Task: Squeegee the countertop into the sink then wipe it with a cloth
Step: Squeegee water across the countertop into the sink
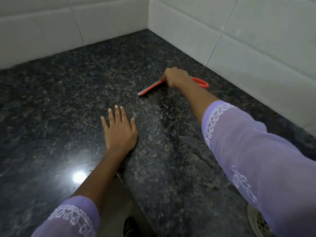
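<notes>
A: What's the setting?

B: A dark speckled stone countertop (85, 100) fills most of the view, running into a corner at twelve o'clock where two white tiled walls (256, 40) meet. A bright light glare sits on the stone at about seven o'clock.

A: And the person?

B: Two arms in lilac sleeves (256, 159) with white embroidered trim reach in from the bottom, the right one from five o'clock, the left from seven.

A: Any sign of the sink?

B: Only a sliver at five o'clock, a pale basin with a metal drain strainer (260, 223) under the right sleeve.

A: What's the left hand doing?

B: The left hand (119, 129) lies flat near the centre, palm down, fingers spread on the stone, holding nothing.

A: The right?

B: The right hand (176, 77) is closed in a fist around the handle of the squeegee (150, 88), up at about one o'clock, near the right-hand wall. The red loop end of the handle sticks out behind the fist towards that wall, and the blade angles down to touch the countertop, pointing towards the left hand.
</notes>
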